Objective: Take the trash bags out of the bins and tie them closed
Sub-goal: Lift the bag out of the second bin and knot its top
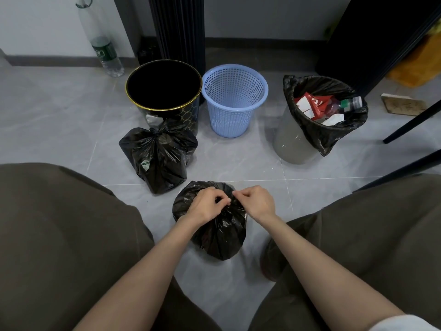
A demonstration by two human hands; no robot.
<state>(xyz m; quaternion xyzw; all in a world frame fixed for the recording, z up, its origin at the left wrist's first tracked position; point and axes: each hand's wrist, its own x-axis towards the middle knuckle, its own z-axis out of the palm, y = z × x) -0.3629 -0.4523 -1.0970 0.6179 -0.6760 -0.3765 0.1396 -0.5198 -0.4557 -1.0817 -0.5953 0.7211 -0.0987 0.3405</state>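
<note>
On the floor between the knees, left hand (207,204) and right hand (256,202) pinch the neck of a black bag (219,237). Pulling both ends snug should secure the knot.

glossy crinkled black plastic bag (219,237), blue plastic lattice basket (235,101), smooth pale-grey floor tiles (59,115) with a soft sheen

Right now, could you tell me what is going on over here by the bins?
A person's left hand and right hand pinch the gathered top of a black trash bag on the floor, tying it. A second bag sits tied before the black bin. The blue basket holds no bag; the grey bin holds its full liner.
</note>
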